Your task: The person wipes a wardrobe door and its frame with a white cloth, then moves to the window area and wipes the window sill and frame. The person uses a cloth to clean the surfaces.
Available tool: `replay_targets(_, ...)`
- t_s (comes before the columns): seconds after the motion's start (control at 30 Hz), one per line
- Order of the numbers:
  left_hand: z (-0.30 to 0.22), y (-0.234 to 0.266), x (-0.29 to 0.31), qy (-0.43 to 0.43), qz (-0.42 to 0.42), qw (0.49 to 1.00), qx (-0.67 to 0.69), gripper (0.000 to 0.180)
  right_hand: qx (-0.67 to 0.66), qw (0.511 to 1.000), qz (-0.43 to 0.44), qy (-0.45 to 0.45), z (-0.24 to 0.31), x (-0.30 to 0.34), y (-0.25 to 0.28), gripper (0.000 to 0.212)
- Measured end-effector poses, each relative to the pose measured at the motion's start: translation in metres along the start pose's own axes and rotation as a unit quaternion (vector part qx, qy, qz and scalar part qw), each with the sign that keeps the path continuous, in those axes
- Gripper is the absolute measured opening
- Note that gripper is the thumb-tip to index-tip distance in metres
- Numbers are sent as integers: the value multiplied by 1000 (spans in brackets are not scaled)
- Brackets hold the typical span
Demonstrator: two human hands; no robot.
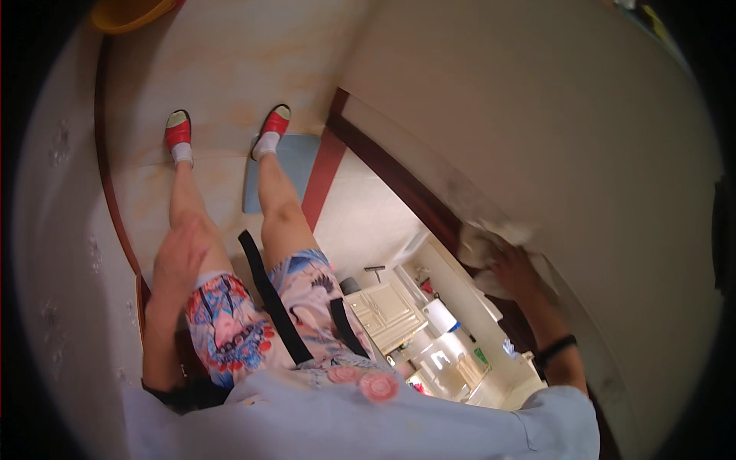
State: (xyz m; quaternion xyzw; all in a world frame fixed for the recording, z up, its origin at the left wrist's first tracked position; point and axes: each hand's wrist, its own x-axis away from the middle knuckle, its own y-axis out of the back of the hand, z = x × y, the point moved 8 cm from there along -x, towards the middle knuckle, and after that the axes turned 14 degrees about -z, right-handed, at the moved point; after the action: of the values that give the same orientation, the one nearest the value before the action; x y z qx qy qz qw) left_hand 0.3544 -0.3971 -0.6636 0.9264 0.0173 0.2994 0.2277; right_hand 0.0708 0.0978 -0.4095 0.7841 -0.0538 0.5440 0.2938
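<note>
My right hand (515, 270) presses a crumpled white cloth (484, 239) against the edge of a beige wall (552, 115), beside a dark brown door frame (399, 188). A black band sits on that wrist. My left hand (180, 254) lies flat on my left thigh, blurred, with nothing in it. Below are my bare legs in patterned shorts and red slippers (178, 132) with white socks on a pale floor.
A blue mat (297, 162) lies under my right foot at the doorway's red-brown threshold (322, 172). A yellow basin (126, 11) sits at the top left. Through the doorway I see a cream cabinet (387, 310) and small household items. A pale wall (54, 230) runs along the left.
</note>
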Motion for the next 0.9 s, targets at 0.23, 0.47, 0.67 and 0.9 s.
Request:
replay_targets(0.23, 81, 5, 60, 257, 9, 964, -63, 45, 78, 976, -76, 188, 129, -346, -173, 36)
replay_targets(0.47, 113, -41, 66, 444, 68, 892, -45, 45, -314, 938, -116, -86, 148, -559, -362, 41)
replay_targets(0.67, 135, -70, 69, 462, 83, 881, 62, 46, -25, 984, 59, 169, 180, -607, -369, 46)
replay_targets(0.9, 131, -42, 60, 441, 73, 882, 150, 54, -124, 992, -23, -2, 157, -442, -252, 52)
